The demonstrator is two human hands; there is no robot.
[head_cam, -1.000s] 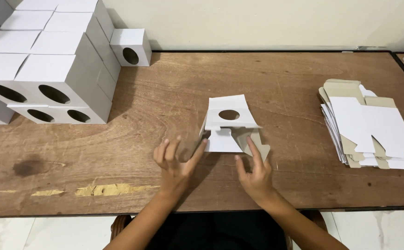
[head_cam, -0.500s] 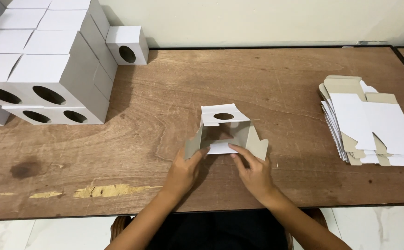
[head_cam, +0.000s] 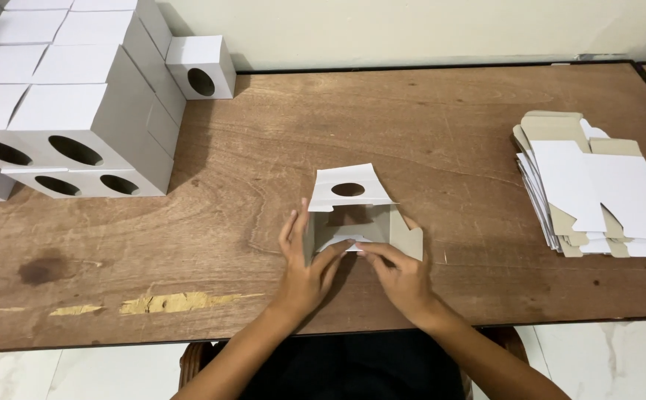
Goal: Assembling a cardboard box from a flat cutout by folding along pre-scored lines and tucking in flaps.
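A small white and grey cardboard box [head_cam: 352, 215], half folded, stands on the wooden table [head_cam: 441, 148] just in front of me. Its top flap with an oval hole tilts away from me. My left hand [head_cam: 306, 267] grips the box's left wall, thumb reaching inside. My right hand [head_cam: 400, 275] holds the right side and presses a white inner flap down with its fingertips.
Finished white boxes with oval holes [head_cam: 71, 111] are stacked at the far left, one single box [head_cam: 202, 68] beside them at the back. A pile of flat box blanks [head_cam: 597, 189] lies at the right. The table's near edge runs under my wrists.
Both hands have moved in from the sides onto the box. The box now stands more squared up, with its side walls raised and an inner flap folded inward.
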